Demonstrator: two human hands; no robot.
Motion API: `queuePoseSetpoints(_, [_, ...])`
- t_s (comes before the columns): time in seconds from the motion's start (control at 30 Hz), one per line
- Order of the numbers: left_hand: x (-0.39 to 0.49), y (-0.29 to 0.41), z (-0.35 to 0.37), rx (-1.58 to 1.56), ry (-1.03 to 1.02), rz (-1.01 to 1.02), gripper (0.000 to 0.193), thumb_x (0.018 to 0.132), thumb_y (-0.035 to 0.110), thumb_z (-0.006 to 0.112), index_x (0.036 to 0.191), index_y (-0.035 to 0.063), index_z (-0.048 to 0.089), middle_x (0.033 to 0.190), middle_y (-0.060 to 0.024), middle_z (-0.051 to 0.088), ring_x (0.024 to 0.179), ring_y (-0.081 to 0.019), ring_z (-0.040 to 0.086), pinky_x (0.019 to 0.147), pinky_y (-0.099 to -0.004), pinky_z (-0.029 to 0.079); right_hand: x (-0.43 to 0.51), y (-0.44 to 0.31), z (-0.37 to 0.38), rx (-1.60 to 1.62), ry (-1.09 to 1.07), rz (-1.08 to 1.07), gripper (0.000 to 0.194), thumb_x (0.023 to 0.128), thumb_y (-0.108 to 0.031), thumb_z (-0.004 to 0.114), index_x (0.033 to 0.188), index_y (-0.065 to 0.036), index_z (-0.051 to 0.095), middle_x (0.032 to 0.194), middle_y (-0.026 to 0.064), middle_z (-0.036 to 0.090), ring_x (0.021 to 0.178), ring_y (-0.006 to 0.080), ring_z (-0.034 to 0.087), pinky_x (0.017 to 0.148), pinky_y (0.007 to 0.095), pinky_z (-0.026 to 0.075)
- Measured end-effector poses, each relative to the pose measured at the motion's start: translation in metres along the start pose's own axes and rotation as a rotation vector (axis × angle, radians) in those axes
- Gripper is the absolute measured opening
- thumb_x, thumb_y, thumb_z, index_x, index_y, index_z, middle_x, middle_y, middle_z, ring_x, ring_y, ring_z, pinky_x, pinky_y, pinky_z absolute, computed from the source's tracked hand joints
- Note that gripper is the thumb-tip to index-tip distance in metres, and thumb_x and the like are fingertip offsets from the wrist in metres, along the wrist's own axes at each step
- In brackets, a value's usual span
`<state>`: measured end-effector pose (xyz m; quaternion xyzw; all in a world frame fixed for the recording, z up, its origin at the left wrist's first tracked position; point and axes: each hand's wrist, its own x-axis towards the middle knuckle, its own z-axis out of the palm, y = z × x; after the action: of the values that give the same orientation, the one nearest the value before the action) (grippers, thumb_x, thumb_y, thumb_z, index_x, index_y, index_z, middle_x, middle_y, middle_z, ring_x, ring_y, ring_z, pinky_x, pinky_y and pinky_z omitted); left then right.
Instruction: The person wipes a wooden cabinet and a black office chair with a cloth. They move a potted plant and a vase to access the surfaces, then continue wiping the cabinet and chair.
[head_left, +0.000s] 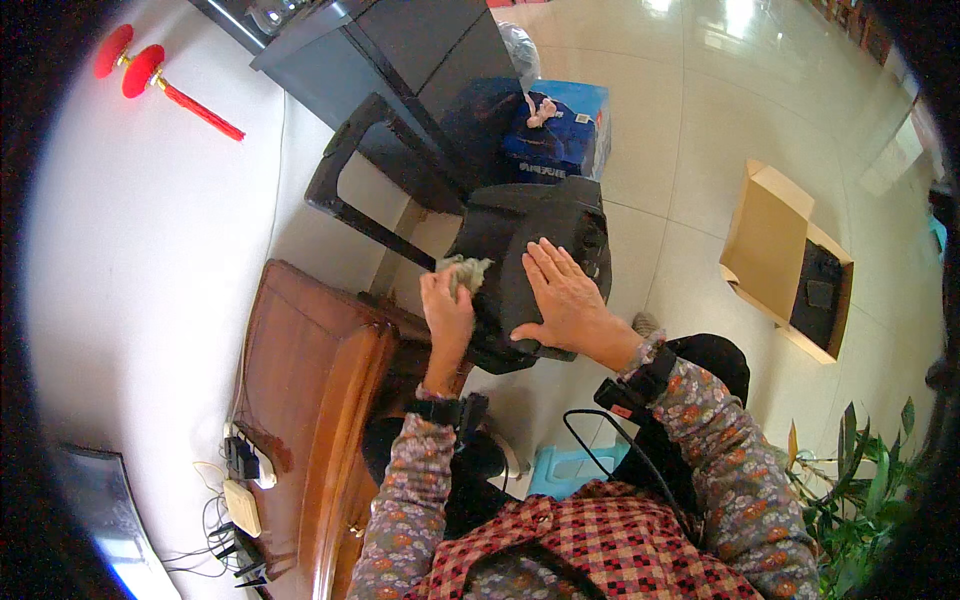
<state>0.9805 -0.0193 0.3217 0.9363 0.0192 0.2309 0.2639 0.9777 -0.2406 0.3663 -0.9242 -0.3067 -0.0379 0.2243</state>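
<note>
Before me stands a black trolley bag (500, 225) with its U-shaped pull handle (328, 166) extended up and to the left. My left hand (448, 315) grips a crumpled, pale greenish cloth (465, 271) beside the foot of the handle, at the bag's left side. Most of the cloth's lower part is hidden by the fingers. My right hand (568, 304) lies flat on the bag, palm down, fingers extended and thumb apart. Nothing shows in its grasp. Both wrists carry dark straps with small devices.
A brown wooden cabinet (300, 360) borders the left. Beyond the bag are a dark grey cabinet (420, 52) and a blue printed box (551, 142). An open cardboard box (772, 240) lies right on the tiled floor. A light-blue stool (559, 469) and potted plant (874, 495) are nearby.
</note>
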Motion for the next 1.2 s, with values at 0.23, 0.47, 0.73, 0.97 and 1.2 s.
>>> queuePoseSetpoints(0.23, [-0.031, 0.043, -0.047, -0.377, -0.204, -0.161, 0.026, 0.084, 0.005, 0.061, 0.109, 0.0002, 0.06, 0.101, -0.0127, 0.054, 0.094, -0.0308, 0.055, 0.086, -0.0346, 0.044, -0.011, -0.005, -0.01, -0.1, -0.007, 0.123, 0.117, 0.067, -0.068, 0.069, 0.138, 0.016, 0.029, 0.149, 0.0308, 0.025, 0.142, 0.0422, 0.02, 0.117, 0.0476, 0.015])
queuePoseSetpoints(0.47, [-0.006, 0.073, -0.004, -0.159, -0.309, 0.423, 0.045, 0.088, 0.01, 0.059, 0.132, 0.006, 0.05, 0.141, -0.0197, 0.044, 0.124, -0.0396, 0.044, 0.106, -0.0443, 0.033, -0.019, -0.006, -0.009, -0.102, -0.003, 0.163, 0.117, 0.066, -0.064, 0.072, 0.136, 0.019, 0.03, 0.148, 0.0344, 0.024, 0.141, 0.0454, 0.02, 0.116, 0.0494, 0.015])
queuePoseSetpoints(0.73, [0.08, 0.075, 0.058, -0.314, -0.473, 0.593, 0.041, 0.095, 0.011, 0.047, 0.135, 0.0011, 0.045, 0.144, -0.0223, 0.039, 0.13, -0.0408, 0.039, 0.108, -0.0426, 0.03, -0.017, -0.006, -0.008, -0.048, 0.011, 0.217, 0.122, 0.063, -0.067, 0.072, 0.137, 0.019, 0.028, 0.147, 0.0348, 0.024, 0.141, 0.0453, 0.02, 0.117, 0.0492, 0.014])
queuePoseSetpoints(0.97, [0.09, 0.088, 0.07, -0.211, -0.471, 0.601, 0.039, 0.095, 0.01, 0.049, 0.132, -0.0005, 0.049, 0.142, -0.0221, 0.041, 0.13, -0.0394, 0.04, 0.108, -0.0423, 0.032, -0.016, -0.003, -0.007, -0.119, 0.012, 0.293, 0.133, 0.057, -0.078, 0.068, 0.135, 0.022, 0.027, 0.146, 0.0364, 0.025, 0.14, 0.0448, 0.021, 0.116, 0.0486, 0.013])
queuePoseSetpoints(1.2, [0.013, 0.068, -0.007, -0.261, -0.543, 0.518, 0.047, 0.092, 0.003, 0.051, 0.139, 0.0053, 0.044, 0.147, -0.0185, 0.036, 0.132, -0.0373, 0.038, 0.108, -0.0395, 0.033, -0.019, 0.0, -0.009, -0.099, 0.003, 0.289, 0.133, 0.059, -0.077, 0.068, 0.136, 0.022, 0.025, 0.146, 0.0364, 0.024, 0.141, 0.0452, 0.02, 0.117, 0.0478, 0.014])
